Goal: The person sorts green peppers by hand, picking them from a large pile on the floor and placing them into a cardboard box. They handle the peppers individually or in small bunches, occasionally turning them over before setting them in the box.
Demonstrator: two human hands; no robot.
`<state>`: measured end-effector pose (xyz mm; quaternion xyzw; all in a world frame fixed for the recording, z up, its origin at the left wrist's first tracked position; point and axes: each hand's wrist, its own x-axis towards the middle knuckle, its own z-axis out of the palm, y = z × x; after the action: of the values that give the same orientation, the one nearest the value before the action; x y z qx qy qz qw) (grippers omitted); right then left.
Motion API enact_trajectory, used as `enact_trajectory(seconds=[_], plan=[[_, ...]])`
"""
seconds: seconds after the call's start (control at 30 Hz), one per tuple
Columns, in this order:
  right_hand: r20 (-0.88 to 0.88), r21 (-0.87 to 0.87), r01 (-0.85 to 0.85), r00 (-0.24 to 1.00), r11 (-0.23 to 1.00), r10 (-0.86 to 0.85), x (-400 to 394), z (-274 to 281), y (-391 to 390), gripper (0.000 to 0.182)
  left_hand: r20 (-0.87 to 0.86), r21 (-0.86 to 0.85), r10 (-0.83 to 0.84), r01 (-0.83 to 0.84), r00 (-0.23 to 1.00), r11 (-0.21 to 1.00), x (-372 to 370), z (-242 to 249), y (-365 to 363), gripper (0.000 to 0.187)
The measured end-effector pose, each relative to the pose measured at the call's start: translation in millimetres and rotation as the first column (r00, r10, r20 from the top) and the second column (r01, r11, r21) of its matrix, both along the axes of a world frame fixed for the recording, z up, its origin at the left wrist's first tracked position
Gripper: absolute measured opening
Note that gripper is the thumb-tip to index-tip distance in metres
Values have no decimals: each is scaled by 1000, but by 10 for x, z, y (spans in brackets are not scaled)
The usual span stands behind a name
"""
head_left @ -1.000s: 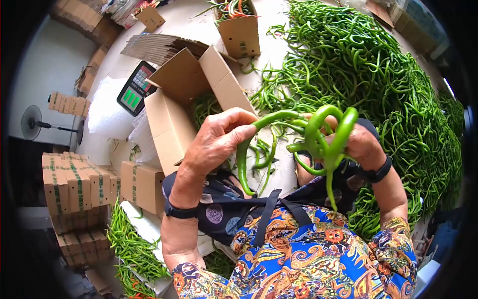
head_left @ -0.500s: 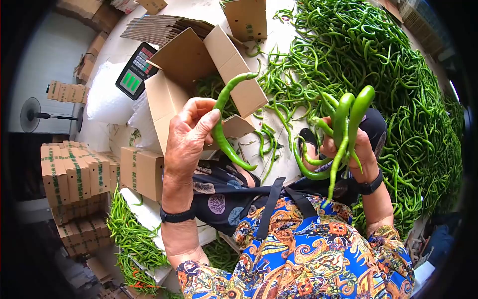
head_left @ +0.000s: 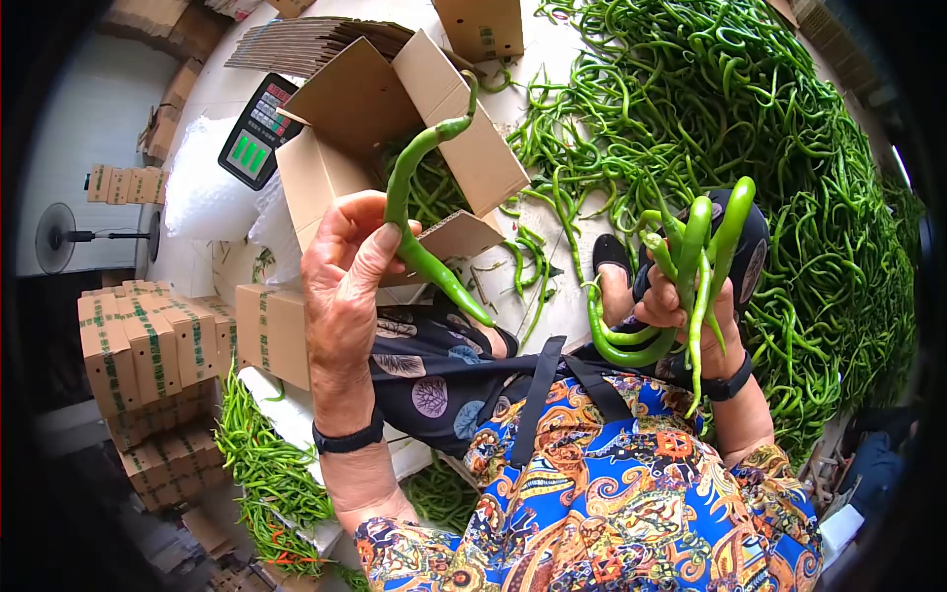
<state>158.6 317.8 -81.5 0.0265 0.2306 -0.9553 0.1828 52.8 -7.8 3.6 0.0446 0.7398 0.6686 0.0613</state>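
One long curved green chili pepper (head_left: 419,168) is pinched between the thumb and fingers of my left hand (head_left: 347,271), its stem end pointing up. In my right hand (head_left: 691,306) the fingers are wrapped round a bunch of green peppers (head_left: 696,232), several of them, some standing up and one thin one hanging down. A strongly bent pepper (head_left: 631,350) curls out below that bunch toward the left. Behind my left hand stands an open cardboard box (head_left: 330,183) with green peppers lying inside it.
A large heap of green peppers (head_left: 819,197) covers the floor at the right. A scale display (head_left: 258,133) and flattened cardboard (head_left: 296,44) lie upper left. Closed boxes (head_left: 148,345) are stacked at left, near more peppers (head_left: 271,454) and a fan (head_left: 56,237).
My left hand has moved slightly left, and its pepper has turned straighter, with its stem end higher. My right hand has shifted a little right and down with its bunch.
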Motion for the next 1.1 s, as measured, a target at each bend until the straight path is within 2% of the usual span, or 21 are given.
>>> enact_trajectory(seconds=[0.17, 0.27, 0.37, 0.4, 0.5, 0.53, 0.63, 0.7, 0.77, 0.8, 0.87, 0.97, 1.03, 1.1], plan=[[21, -111, -61, 998, 992, 63, -17, -168, -29, 61, -18, -31, 48, -49, 999, 998, -118, 45, -115, 24], [97, -107, -67, 992, 992, 77, -14, -245, -19, 58, -39, -23, 119, -120, 992, 992, -306, -8, -313, 25], [160, -149, -49, 984, 988, 73, -43, -181, -102, 55, -32, -146, 125, -128, 992, 981, -522, 42, -470, 30], [205, -108, -55, 976, 993, 76, -46, -186, -99, 51, -29, -175, 123, -126, 992, 976, -598, 28, -529, 35], [202, -62, -31, 978, 998, 43, -88, -197, -186, 49, -23, -319, 72, -75, 997, 945, -781, 49, -636, 33], [210, -79, -46, 976, 996, 62, -98, -273, -176, 46, -27, -309, 27, -34, 999, 950, -856, 0, -685, 25], [325, -49, -3, 946, 999, 19, -135, -330, -238, 45, -226, -607, -136, -30, 965, 794, -1067, -176, -762, 16], [326, -100, -21, 944, 995, 52, -176, -391, -251, 46, -199, -756, -158, -49, 967, 653, -1179, -295, -706, 19], [349, -100, -37, 934, 994, 70, -210, -465, -269, 47, -232, -889, -329, -63, 915, 454, -1325, -570, -724, 26], [375, -152, -33, 923, 988, 88, -222, -504, -282, 49, -237, -925, -388, -85, 891, 370, -1388, -683, -695, 28], [397, -121, -30, 915, 992, 77, -255, -521, -326, 49, -199, -975, -501, -120, 842, 186, -1534, -987, -657, 34], [400, -121, -27, 913, 992, 74, -301, -524, -374, 49, -86, -982, -583, -167, 808, -87, -1710, -1499, -547, 16], [416, -161, -19, 906, 987, 85, -322, -513, -400, 49, 68, -954, -576, -116, 815, -277, -1846, -1798, -478, 12], [420, -158, -18, 904, 987, 83, -326, -525, -405, 50, 153, -941, -494, -28, 856, -339, -1987, -2000, -371, 20]])
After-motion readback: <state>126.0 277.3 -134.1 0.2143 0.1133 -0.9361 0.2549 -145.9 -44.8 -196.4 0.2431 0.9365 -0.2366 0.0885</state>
